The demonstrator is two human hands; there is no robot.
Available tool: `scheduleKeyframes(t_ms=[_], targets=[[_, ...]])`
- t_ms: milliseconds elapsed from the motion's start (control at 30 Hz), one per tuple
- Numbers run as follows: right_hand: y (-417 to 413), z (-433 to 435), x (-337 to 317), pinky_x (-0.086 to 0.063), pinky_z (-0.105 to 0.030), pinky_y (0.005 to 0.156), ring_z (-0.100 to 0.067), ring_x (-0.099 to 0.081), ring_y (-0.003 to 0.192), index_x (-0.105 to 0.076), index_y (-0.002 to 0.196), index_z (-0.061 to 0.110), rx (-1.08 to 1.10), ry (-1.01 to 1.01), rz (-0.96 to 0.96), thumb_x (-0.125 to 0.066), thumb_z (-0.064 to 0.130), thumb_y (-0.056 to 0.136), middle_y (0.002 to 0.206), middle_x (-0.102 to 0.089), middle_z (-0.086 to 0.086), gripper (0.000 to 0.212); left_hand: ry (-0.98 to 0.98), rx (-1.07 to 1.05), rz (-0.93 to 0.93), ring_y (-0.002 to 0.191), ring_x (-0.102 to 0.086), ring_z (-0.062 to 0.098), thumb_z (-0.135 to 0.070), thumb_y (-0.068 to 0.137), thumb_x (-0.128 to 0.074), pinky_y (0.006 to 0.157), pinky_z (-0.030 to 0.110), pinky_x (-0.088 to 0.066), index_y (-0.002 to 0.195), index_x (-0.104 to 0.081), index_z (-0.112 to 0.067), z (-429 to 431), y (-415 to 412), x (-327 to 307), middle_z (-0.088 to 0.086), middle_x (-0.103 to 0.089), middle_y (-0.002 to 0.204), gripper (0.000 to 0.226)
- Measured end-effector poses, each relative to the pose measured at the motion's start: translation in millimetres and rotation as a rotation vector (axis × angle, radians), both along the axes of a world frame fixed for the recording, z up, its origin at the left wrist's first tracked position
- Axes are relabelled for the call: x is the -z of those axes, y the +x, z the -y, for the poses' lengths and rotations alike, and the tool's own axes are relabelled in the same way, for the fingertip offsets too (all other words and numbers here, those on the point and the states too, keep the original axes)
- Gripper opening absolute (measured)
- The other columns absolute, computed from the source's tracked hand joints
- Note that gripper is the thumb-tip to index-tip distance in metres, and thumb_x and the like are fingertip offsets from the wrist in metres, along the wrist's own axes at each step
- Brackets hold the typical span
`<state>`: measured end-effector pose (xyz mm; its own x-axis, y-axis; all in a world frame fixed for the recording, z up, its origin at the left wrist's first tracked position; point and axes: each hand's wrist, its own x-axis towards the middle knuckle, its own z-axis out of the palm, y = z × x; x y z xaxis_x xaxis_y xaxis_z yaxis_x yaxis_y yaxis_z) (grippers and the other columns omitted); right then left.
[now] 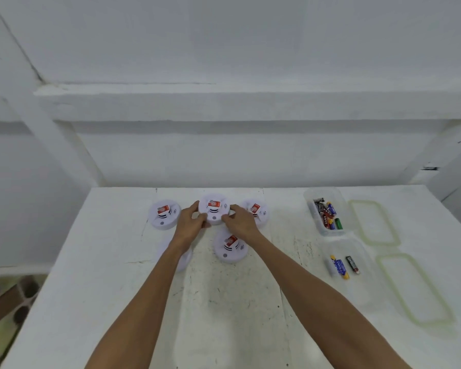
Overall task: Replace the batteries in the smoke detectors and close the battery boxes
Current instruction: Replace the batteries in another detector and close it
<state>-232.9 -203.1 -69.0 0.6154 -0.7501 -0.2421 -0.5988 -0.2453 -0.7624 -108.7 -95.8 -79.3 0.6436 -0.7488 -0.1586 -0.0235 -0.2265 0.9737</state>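
Several round white smoke detectors with red labels lie on the white table [117, 302]. The far middle detector [214, 209] is gripped on both sides: my left hand [190, 222] holds its left edge and my right hand [238, 221] holds its right edge. Other detectors sit at the far left [164, 215], at the far right [258, 209] partly behind my right hand, and nearer the middle [230, 247]. One more detector [184, 258] is mostly hidden under my left forearm.
A clear plastic box [312, 195] with several mixed batteries stands at the far right. A nearer clear box [362, 251] holds a few batteries. Two clear lids [373, 222] [415, 288] lie to the right of the boxes. A white wall rises behind the table.
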Motion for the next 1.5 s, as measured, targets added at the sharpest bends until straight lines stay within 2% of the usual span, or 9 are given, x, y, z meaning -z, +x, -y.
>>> scheduleKeyframes(t_ms=[233, 367, 500, 600, 700, 867, 1100, 1233, 1500], targets=[[13, 6, 3, -0.038, -0.03, 0.064, -0.024, -0.054, 0.074, -0.052, 0.08, 0.009, -0.088, -0.117, -0.157, -0.051, 0.026, 0.093, 0.08, -0.059, -0.009, 0.022, 0.144, -0.006, 0.176, 0.081, -0.063, 0.014, -0.004, 0.092, -0.064, 0.074, 0.023, -0.051, 0.107, -0.068, -0.007, 4, 8, 18, 0.006, -0.075, 0.098, 0.016], [15, 10, 5, -0.028, -0.027, 0.049, -0.016, -0.042, 0.057, -0.036, 0.061, 0.015, -0.118, -0.168, -0.21, -0.049, 0.025, 0.096, 0.062, -0.045, -0.002, 0.038, 0.164, 0.011, 0.267, 0.078, -0.061, 0.009, -0.001, 0.089, -0.065, 0.062, 0.006, -0.045, 0.103, -0.066, -0.007, 5, 7, 20, -0.001, -0.072, 0.093, 0.016], [13, 12, 3, -0.028, -0.027, 0.048, -0.013, -0.037, 0.052, -0.036, 0.061, 0.015, -0.126, -0.172, -0.181, -0.05, 0.021, 0.095, 0.057, -0.043, -0.001, 0.037, 0.171, -0.003, 0.271, 0.079, -0.061, 0.021, 0.003, 0.087, -0.062, 0.068, 0.026, -0.048, 0.094, -0.064, 0.002, 7, 8, 24, 0.011, -0.072, 0.089, 0.007], [7, 14, 0, -0.048, -0.03, 0.066, -0.022, -0.061, 0.075, -0.064, 0.093, 0.007, -0.082, -0.175, -0.113, -0.053, 0.017, 0.093, 0.081, -0.068, -0.009, 0.015, 0.19, -0.017, 0.278, 0.114, -0.064, 0.033, -0.001, 0.091, -0.062, 0.087, 0.03, -0.055, 0.122, -0.066, 0.0, 11, 6, 20, 0.016, -0.07, 0.122, 0.031], [-3, 19, -3, -0.052, -0.033, 0.083, -0.024, -0.065, 0.102, -0.062, 0.124, 0.007, -0.03, -0.25, -0.045, -0.052, 0.016, 0.096, 0.111, -0.07, -0.01, 0.031, 0.226, -0.04, 0.389, 0.139, -0.047, 0.036, -0.018, 0.092, -0.065, 0.114, 0.045, -0.041, 0.145, -0.053, -0.001, 14, 3, 14, 0.018, -0.054, 0.148, 0.057], [-22, 34, 7, -0.05, -0.036, 0.081, -0.025, -0.044, 0.119, -0.06, 0.124, 0.014, 0.01, -0.437, -0.061, -0.057, 0.023, 0.092, 0.124, -0.055, -0.006, 0.034, 0.192, 0.059, 0.522, 0.138, -0.044, 0.034, -0.012, 0.095, -0.066, 0.111, 0.037, -0.038, 0.143, -0.055, -0.007, 27, -10, 1, 0.016, -0.053, 0.148, 0.049], [-47, 48, 20, -0.038, -0.043, 0.099, -0.03, -0.033, 0.132, -0.038, 0.144, 0.018, 0.052, -0.368, -0.224, -0.07, 0.048, 0.082, 0.145, -0.036, -0.009, 0.076, 0.217, 0.295, 0.561, 0.138, -0.048, 0.033, -0.008, 0.098, -0.063, 0.117, 0.038, -0.031, 0.142, -0.057, -0.004, 56, -36, -4, 0.017, -0.058, 0.146, 0.044], [-49, 52, 28, -0.037, -0.047, 0.103, -0.03, -0.036, 0.133, -0.029, 0.148, 0.021, 0.048, -0.273, -0.249, -0.072, 0.055, 0.077, 0.146, -0.037, -0.009, 0.09, 0.217, 0.315, 0.481, 0.109, -0.066, 0.037, -0.007, 0.096, -0.057, 0.096, 0.038, -0.051, 0.114, -0.069, 0.004, 67, -51, -3, 0.023, -0.072, 0.115, 0.024], [-50, 56, 39, -0.042, -0.047, 0.097, -0.029, -0.044, 0.126, -0.035, 0.143, 0.019, 0.087, -0.32, -0.22, -0.07, 0.059, 0.074, 0.14, -0.047, -0.007, 0.087, 0.304, 0.346, 0.466, 0.12, -0.06, 0.035, -0.035, 0.086, -0.052, 0.106, 0.051, -0.048, 0.135, -0.059, -0.004, 83, -45, 22, 0.016, -0.068, 0.128, 0.059]])
